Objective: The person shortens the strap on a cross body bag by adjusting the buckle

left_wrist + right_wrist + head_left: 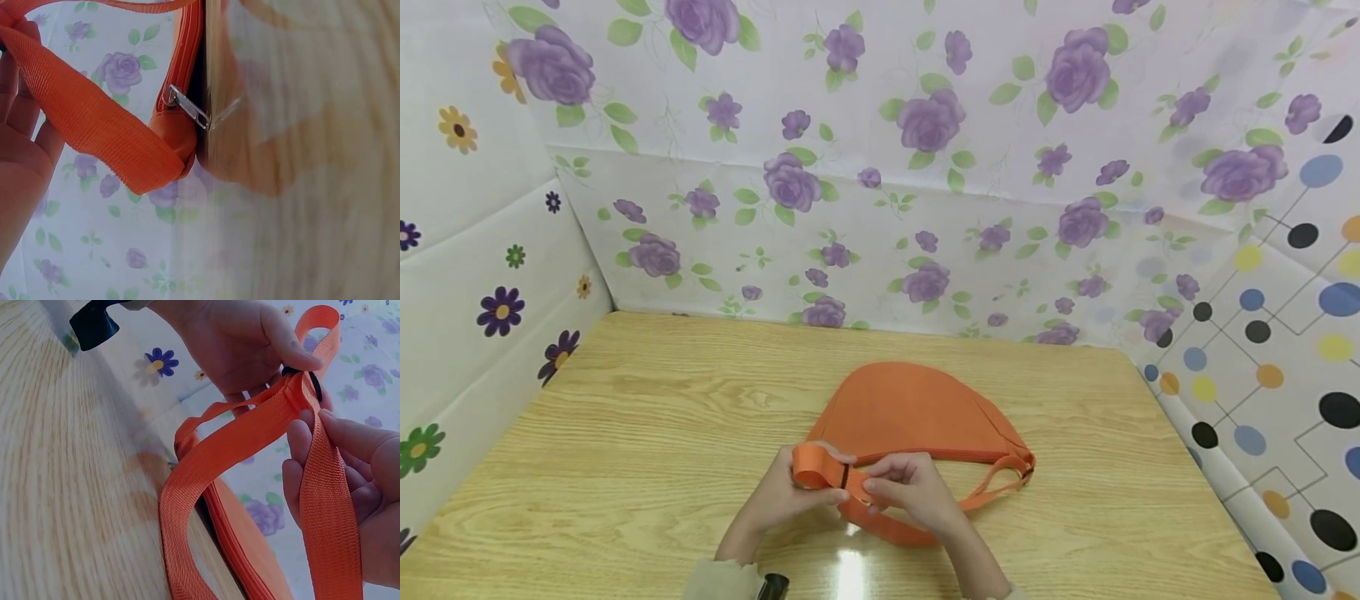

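Observation:
An orange bag (910, 408) with a rounded top lies on the table, its webbing strap (891, 527) lifted in front of it. My left hand (784, 498) holds the strap beside a black slider buckle (845, 476), and a loop of webbing stands up on its far side. Close to the buckle, my right hand (917, 493) pinches the strap between thumb and fingers. In the right wrist view, the left thumb lies against the slider (317, 386), and webbing hangs down across the right palm. A metal zipper pull (190, 108) shows at the bag's end.
The wood-grain table (647, 417) meets a back wall covered in purple-flowered sheeting (880, 225). Patterned sheets also line the left and right sides. A black object (772, 587) sits by the left sleeve at the lower edge.

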`<state>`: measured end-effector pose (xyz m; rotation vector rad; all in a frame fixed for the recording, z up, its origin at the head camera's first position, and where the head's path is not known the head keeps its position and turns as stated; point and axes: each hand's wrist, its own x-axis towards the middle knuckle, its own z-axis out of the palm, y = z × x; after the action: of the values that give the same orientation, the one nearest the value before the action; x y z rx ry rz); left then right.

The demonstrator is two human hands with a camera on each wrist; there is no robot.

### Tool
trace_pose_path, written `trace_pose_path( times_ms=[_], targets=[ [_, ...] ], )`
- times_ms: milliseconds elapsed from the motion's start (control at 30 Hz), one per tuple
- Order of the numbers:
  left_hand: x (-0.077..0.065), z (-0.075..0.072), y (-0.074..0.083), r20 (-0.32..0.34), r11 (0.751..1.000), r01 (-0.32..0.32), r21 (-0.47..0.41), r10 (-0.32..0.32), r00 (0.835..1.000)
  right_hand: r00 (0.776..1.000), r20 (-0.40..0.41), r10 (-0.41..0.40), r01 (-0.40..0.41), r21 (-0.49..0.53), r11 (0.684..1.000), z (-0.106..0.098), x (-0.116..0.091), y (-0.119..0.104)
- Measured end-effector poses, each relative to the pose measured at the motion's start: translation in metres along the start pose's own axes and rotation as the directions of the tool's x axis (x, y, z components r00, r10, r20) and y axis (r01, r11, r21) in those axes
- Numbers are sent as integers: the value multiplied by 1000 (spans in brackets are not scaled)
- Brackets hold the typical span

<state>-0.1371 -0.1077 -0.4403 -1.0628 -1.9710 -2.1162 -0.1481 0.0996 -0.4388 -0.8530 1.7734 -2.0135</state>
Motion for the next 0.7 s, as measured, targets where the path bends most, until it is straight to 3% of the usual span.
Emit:
trace_pose_path(
  times_ms=[67, 300, 400, 700],
  targets=[
    [1, 1, 2, 1, 1000, 22, 11, -22, 1000, 1000, 1, -10, 10, 0, 1000, 0, 1, 0],
    [7, 8, 17, 19, 997, -23, 73, 22, 1000, 1000, -6, -15, 14, -27, 1000, 2, 2, -2],
    [9, 10, 23, 17, 997, -9, 74, 8, 1000, 1000, -8, 4, -5, -29, 1000, 4, 3, -3],
    [10, 12, 23, 37, 996, -58, 65, 56, 998, 995, -51, 82, -84, -26, 996, 7, 5, -7]
  ],
)
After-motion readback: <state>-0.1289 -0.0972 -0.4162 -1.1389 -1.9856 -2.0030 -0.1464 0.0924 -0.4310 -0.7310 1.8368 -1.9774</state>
